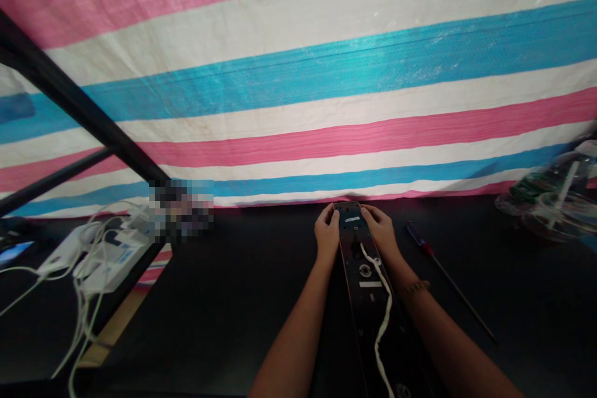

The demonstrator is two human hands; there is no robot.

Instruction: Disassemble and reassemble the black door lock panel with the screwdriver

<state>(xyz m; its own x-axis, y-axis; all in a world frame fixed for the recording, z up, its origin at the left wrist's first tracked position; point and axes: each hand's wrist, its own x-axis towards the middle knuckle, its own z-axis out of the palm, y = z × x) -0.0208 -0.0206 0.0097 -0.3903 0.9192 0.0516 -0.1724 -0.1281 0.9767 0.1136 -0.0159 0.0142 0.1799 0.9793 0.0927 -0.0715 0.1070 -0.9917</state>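
A long dark panel (370, 311) lies lengthwise in front of me; it looks like the back of a door lock plate. Its far end is gripped on the left edge by my left hand (328, 231), thumb on top. My right hand (380, 230) grips the opposite edge, fingers closed round the far corner. Out of a hole in the panel comes a white wrapped cable (385, 317), running down toward me. Screw holes, a round fitting and pale labels show on the face. The near end runs out of view.
On the black table (224, 298), a long screwdriver (450, 283) lies right of my right arm. Power strips (114, 261) with tangled white cords sit at left, past a black metal post (88, 106). Clear plastic containers (555, 211) stand far right. Striped sheeting (326, 93) hangs behind.
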